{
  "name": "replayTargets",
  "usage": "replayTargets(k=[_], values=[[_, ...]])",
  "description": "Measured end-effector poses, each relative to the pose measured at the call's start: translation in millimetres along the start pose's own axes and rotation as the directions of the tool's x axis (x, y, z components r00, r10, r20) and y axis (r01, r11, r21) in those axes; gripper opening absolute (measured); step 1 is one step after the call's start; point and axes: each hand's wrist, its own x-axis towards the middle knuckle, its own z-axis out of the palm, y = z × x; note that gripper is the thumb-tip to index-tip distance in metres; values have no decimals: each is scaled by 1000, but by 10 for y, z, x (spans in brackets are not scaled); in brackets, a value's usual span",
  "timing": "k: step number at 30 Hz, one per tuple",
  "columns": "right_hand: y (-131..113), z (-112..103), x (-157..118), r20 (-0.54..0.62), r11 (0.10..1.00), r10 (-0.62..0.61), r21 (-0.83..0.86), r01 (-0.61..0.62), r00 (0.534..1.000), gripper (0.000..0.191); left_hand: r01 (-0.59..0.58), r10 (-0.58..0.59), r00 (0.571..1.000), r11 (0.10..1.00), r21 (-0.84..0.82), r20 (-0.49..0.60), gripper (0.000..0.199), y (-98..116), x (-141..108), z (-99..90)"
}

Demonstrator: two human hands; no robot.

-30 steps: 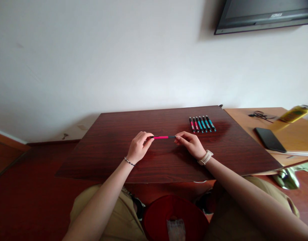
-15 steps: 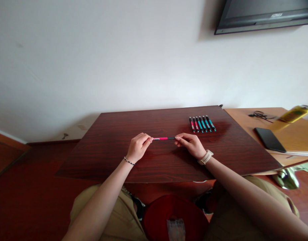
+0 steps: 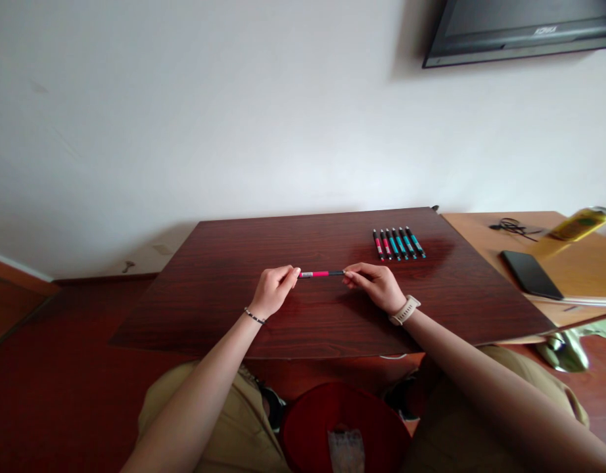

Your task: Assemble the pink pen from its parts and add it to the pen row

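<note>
pink pen (image 3: 321, 274) level | left hand (image 3: 272, 292), right hand (image 3: 376, 286) pinch ends | seemingly above table (image 3: 209, 289)

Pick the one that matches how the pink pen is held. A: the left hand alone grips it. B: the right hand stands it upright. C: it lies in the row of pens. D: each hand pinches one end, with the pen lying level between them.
D: the left hand and right hand each pinch an end of the pink pen, level above the table.
</note>
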Motion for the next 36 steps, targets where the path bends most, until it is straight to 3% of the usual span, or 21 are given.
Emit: replayTargets(k=[4, 9, 17, 23, 27, 31, 36], values=[[-36, -10, -5, -19, 997, -35, -74, 33, 999, 36, 7, -7, 1000, 1000, -1, 9, 52, 6, 0, 12], [-51, -10, 11, -42, 994, -32, -102, 28, 999, 39, -136, 137, 991, 987, 89, -1, 27, -6, -16, 63], [-87, 37, -3, 113, 994, 1, -104, 11, 994, 46, -337, 312, 941, 897, 287, 131, 19, 120, -21, 121], [-129, 92, -22, 213, 985, -51, -149, 84, 976, 49, -446, 373, 894, 785, 429, 248, 23, 233, -27, 261], [-144, 106, -23, 214, 981, -84, -153, 119, 973, 50, -378, 313, 921, 861, 340, 230, 27, 269, -39, 335], [-161, 109, -16, 174, 971, -142, -169, 171, 975, 49, -181, 147, 958, 976, 123, 245, 32, 328, -22, 343], [-168, 103, -13, 154, 951, -214, -194, 242, 965, 47, 120, -62, 926, 983, -136, 373, 40, 443, 37, 274]])
